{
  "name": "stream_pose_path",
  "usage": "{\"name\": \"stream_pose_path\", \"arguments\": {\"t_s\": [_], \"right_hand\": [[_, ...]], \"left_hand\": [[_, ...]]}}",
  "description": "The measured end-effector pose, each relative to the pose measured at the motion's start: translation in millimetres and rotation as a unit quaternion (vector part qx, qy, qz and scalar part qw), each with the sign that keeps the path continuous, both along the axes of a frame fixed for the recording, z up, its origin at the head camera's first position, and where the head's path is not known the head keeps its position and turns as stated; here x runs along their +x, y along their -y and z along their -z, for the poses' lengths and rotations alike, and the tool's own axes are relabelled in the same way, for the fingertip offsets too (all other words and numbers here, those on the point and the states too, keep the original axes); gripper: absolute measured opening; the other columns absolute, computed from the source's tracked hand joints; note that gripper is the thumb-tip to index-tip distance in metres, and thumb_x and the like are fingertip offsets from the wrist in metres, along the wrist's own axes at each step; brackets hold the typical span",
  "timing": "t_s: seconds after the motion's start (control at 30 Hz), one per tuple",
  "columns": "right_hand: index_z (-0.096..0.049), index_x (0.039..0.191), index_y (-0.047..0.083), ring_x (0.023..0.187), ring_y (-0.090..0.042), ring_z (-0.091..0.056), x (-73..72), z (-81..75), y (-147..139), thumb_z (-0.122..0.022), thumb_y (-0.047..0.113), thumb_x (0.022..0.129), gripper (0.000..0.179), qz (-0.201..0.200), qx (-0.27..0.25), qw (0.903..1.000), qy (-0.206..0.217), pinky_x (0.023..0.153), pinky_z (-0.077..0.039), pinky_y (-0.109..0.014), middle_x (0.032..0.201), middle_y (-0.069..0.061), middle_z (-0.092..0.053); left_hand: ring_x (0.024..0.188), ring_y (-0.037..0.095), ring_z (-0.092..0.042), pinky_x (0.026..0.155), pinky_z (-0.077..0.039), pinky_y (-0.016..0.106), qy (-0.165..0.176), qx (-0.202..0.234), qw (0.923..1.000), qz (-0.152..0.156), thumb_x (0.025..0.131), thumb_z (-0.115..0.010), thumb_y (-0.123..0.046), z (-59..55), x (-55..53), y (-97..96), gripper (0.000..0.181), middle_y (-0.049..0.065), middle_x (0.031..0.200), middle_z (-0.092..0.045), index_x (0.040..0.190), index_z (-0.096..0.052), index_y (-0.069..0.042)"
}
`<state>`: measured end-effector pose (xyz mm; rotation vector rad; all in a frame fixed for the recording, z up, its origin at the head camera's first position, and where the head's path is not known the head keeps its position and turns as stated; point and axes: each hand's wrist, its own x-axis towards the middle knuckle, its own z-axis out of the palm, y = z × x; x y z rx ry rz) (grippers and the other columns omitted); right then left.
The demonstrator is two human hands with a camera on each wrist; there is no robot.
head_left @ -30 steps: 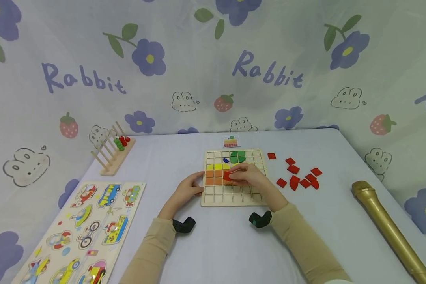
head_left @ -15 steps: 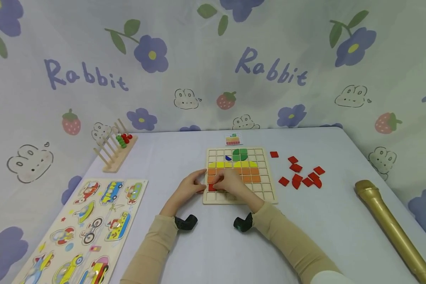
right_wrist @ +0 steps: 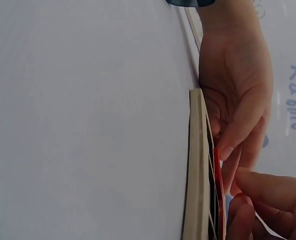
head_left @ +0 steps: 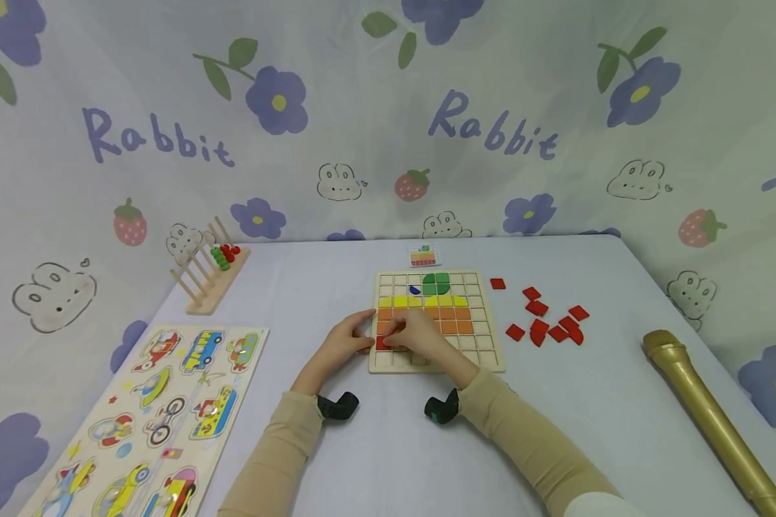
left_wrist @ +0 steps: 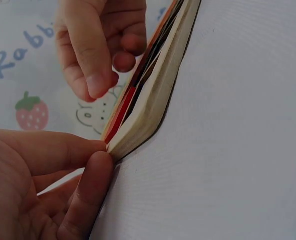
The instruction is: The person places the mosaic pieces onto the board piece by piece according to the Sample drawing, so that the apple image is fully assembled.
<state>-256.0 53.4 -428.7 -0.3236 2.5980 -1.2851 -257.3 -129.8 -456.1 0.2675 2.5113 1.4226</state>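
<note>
The wooden grid board (head_left: 455, 359) lies on the table with yellow, orange, green and blue pieces in its cells. My left hand (head_left: 341, 345) pinches its left edge near the front corner; thumb and finger show there in the left wrist view. A red square tile (head_left: 383, 343) lies in a left-column cell below the orange rows. It appears as a thin red strip (left_wrist: 122, 115) along the board. Bent over the board, my right hand (head_left: 420, 337) has its fingertips right beside the tile. In the left wrist view those fingers (left_wrist: 90, 55) stand just off it, loosely bent.
Several loose red pieces (head_left: 539, 329) lie right of the board. A small pattern card (head_left: 425, 255) is behind it. At left are a peg rack (head_left: 210, 291) with beads and a vehicle puzzle (head_left: 187, 388). A gold microphone (head_left: 705, 409) lies at right.
My right hand carried the red tile from over the orange rows down and left to the left column, then let it go there. My left hand stayed at the board's edge.
</note>
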Motion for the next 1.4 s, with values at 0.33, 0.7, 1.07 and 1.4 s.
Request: {"name": "stream_pose_path", "arguments": {"t_s": [0.33, 0.7, 1.07, 1.4], "right_hand": [[-0.068, 0.092, 0.005, 0.083, -0.021, -0.055, -23.7, -16.9, -79.9, -0.069, 0.014, 0.082, 0.014, 0.106, -0.019, 0.9939, -0.023, 0.069, -0.047, -0.029, 0.091, -0.008, -0.062], [-0.047, 0.132, -0.002, 0.066, -0.010, -0.051, -55.9, -2.1, -158.7, -0.057, 0.005, 0.088, 0.046, 0.179, -0.041, 0.9825, 0.032, 0.060, -0.046, -0.021, 0.091, -0.009, -0.051], [-0.049, 0.129, -0.004, 0.098, -0.033, -0.050, -61.9, -0.8, -170.4, -0.055, 0.009, 0.087, 0.045, 0.158, 0.141, 0.9772, 0.002, 0.074, -0.044, -0.037, 0.123, -0.029, -0.050], [-0.057, 0.113, -0.004, 0.100, -0.038, -0.051, -53.3, 2.2, -172.4, -0.066, 0.015, 0.082, 0.038, 0.206, 0.130, 0.9695, -0.022, 0.084, -0.041, -0.046, 0.112, -0.026, -0.055]], "left_hand": [[0.062, 0.014, -0.052, 0.059, -0.041, 0.026, 0.009, -0.007, 0.9999, -0.013, 0.082, -0.064, -0.008, 2.8, 0.1, 0.0, 0.060, 0.006, 0.071, -0.055, 0.138, -0.045, -0.012], [0.063, 0.013, -0.053, 0.060, -0.042, 0.026, 0.007, -0.004, 0.9998, -0.016, 0.082, -0.064, -0.008, 2.3, 1.2, 1.9, 0.059, 0.006, 0.071, -0.056, 0.138, -0.044, -0.012], [0.064, 0.013, -0.054, 0.060, -0.043, 0.025, 0.003, 0.009, 0.9999, -0.006, 0.083, -0.063, -0.008, 2.0, 1.4, -0.7, 0.059, 0.006, 0.073, -0.055, 0.138, -0.043, -0.010], [0.064, 0.013, -0.055, 0.061, -0.043, 0.026, 0.007, 0.005, 1.0000, -0.004, 0.083, -0.063, -0.009, 3.4, 1.0, 1.3, 0.059, 0.006, 0.072, -0.056, 0.139, -0.043, -0.011]]}}
